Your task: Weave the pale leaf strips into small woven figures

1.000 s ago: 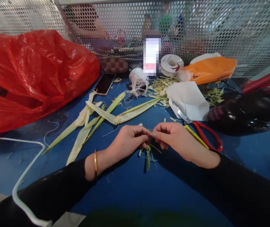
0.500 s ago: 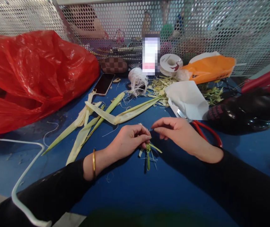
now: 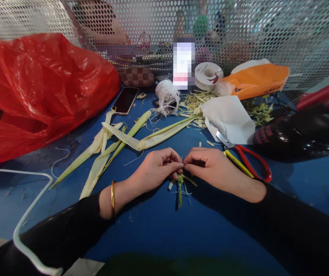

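My left hand, with a gold bangle at the wrist, pinches a small green piece plaited from leaf strips. Its lower end hangs below my fingers, with thin pale threads and short strip ends sticking out sideways. Close against it, my right hand is closed in a pinch, thumb and forefinger meeting at the piece's upper right side. Whatever lies between those fingertips is too small to make out. Beyond my hands lie long pale-green corn husks. Red-handled scissors rest beside my right wrist, near a yellow stick.
On the blue table stand a bundle of white thread, a ribbon spool and a blurred screen. A red plastic bag fills the left; a black bottle lies right. Behind rises a perforated metal panel.
My right hand has moved slightly left and down, its fingertips now meeting the left hand's at the plaited piece. The yellow stick by the scissors has come into sight.
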The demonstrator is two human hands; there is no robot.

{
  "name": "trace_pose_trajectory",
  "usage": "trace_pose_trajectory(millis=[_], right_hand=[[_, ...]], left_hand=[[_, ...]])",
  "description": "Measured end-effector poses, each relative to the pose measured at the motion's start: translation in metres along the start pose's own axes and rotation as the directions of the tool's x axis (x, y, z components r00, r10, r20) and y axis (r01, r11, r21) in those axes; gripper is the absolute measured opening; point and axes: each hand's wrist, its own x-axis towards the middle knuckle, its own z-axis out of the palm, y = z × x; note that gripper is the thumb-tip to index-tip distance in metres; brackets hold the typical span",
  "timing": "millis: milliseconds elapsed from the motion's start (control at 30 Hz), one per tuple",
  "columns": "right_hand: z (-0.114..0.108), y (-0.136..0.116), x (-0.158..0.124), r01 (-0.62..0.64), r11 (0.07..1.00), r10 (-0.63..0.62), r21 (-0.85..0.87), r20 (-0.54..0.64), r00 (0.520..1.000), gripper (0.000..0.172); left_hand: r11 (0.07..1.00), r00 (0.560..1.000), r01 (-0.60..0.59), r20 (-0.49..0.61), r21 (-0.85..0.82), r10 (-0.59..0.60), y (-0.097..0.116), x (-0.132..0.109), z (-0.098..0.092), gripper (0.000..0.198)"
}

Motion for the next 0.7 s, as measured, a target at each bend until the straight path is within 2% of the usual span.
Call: trace_pose_trajectory(millis=[233, 567, 700], right_hand=[[-0.0015, -0.0018, -0.0009, 0.028, 0.999, -0.028, -0.020, -0.026, 0.999, 0.014], [-0.0031, -0.0050, -0.0038, 0.082, 0.996, -0.082, -0.014, 0.027, 0.996, 0.015], [-0.0034, -0.0040, -0.0030, 0.089, 0.996, -0.088, -0.018, 0.040, 0.995, 0.015]], left_hand=[[0.999, 0.999, 0.029, -0.032, -0.034, -0.030, 0.0018, 0.0015, 0.0000, 0.008], [0.995, 0.992, 0.070, -0.101, -0.073, -0.077, 0.0040, 0.0009, -0.0006, 0.012], [0.991, 0.992, 0.081, -0.087, -0.103, -0.091, 0.0031, 0.0005, -0.0020, 0.011]])
